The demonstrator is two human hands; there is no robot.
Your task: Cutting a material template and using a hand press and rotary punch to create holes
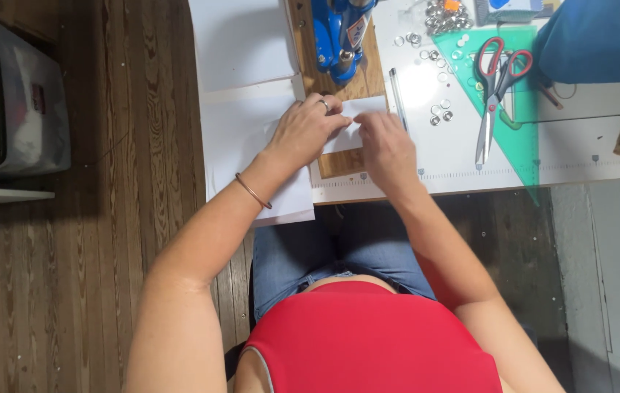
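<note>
Both hands flat on the small white paper sheet (357,120) at the wooden base board (339,87) of the blue hand press (339,36): left hand (306,131) fingers together pressing, right hand (386,149) fingertips pinching its edge; loose silver eyelets (437,113) nearby, none visibly set.

Blue press (339,33) cut off by top edge; white paper (357,120) partly hidden under both hands

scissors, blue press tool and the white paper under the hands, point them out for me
scissors (486,116), head view, on the blades below the pivot
blue press tool (337,36), head view, on its blue body
white paper (357,109), head view, on the bare strip beside the left hand's fingertips
</note>
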